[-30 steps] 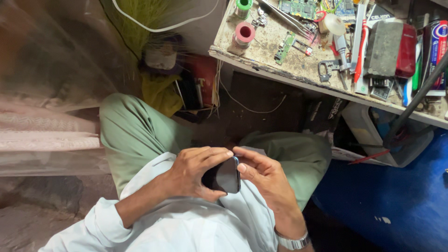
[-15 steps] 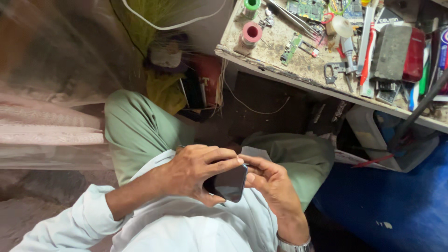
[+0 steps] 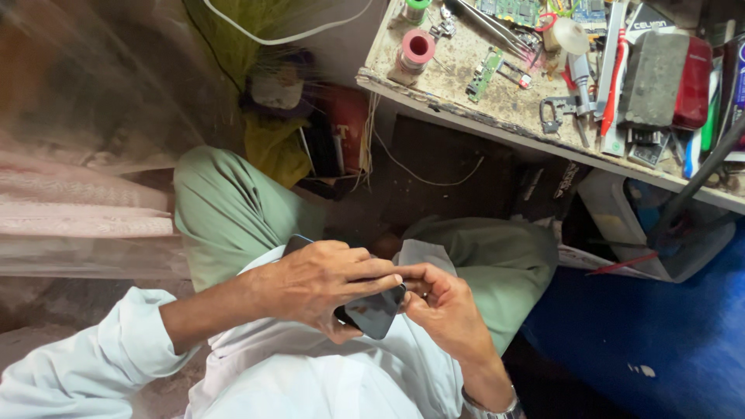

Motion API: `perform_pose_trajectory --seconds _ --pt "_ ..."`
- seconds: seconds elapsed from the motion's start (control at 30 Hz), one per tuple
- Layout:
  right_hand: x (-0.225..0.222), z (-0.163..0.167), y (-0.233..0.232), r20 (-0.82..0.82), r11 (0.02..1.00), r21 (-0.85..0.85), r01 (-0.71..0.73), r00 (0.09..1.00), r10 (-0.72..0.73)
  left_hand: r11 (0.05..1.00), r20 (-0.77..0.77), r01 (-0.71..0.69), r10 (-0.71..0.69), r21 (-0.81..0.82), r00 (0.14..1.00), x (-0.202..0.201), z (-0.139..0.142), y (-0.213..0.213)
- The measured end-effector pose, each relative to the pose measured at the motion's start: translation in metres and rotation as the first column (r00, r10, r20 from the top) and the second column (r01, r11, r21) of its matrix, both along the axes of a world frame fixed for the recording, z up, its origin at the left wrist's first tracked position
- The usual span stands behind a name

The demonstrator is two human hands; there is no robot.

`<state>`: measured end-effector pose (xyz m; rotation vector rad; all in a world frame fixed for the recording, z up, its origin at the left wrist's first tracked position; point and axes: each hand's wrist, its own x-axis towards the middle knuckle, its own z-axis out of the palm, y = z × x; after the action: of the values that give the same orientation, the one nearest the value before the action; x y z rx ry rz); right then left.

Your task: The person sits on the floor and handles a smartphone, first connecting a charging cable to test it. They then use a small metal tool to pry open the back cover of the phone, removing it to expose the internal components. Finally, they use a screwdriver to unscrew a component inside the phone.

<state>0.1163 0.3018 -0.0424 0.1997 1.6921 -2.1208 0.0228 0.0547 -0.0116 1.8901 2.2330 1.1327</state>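
Black and glossy, the phone [image 3: 371, 309] sits low in the view over the person's lap, gripped from both sides. The left hand [image 3: 322, 283] lies over its top, fingers curled around the long edge and thumb beneath, so much of the phone is covered. The right hand [image 3: 442, 306] meets it at the right end, fingers bent in close, fingertips touching the phone's corner and the left hand's fingertips; whether they pinch anything small there cannot be told. A grey cloth [image 3: 425, 254] lies on the right thigh just behind the hands.

Green trousers [image 3: 225, 209] spread to either side, knees apart, with open dark floor between them and the workbench [image 3: 434, 89]. The bench's worn front edge runs diagonally across the upper right, well apart from the hands. Near its left corner stands a pink spool [image 3: 417, 48]; farther along lie a small green circuit board [image 3: 486, 71], pliers [image 3: 560, 112] and a grey block [image 3: 650, 77] against a red case [image 3: 692, 85].
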Motion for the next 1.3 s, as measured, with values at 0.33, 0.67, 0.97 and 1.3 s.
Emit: perform_pose_trajectory --seconds 0.33,0.67,0.97,1.3 --pt "0.009 -0.016 -0.001 0.052 0.983 -0.133 -0.128 0.989 0.136 0.983 0.013 0.102 -0.101 -0.154 0.995 -0.008 0.016 0.004" --pt "0.021 -0.014 -0.018 -0.076 0.960 0.043 0.275 0.959 -0.272 0.884 0.040 -0.443 0.442 0.152 0.896 0.000 0.019 -0.007" --pt "0.021 -0.009 -0.078 -0.584 0.660 0.566 0.494 0.806 -0.102 0.670 0.908 -0.721 0.393 -0.177 0.142 0.031 -0.052 0.031" --pt "0.019 -0.012 -0.080 -0.627 0.658 0.537 0.528 0.771 -0.107 0.706 0.950 -0.708 0.234 -0.020 0.206 0.027 -0.051 0.032"
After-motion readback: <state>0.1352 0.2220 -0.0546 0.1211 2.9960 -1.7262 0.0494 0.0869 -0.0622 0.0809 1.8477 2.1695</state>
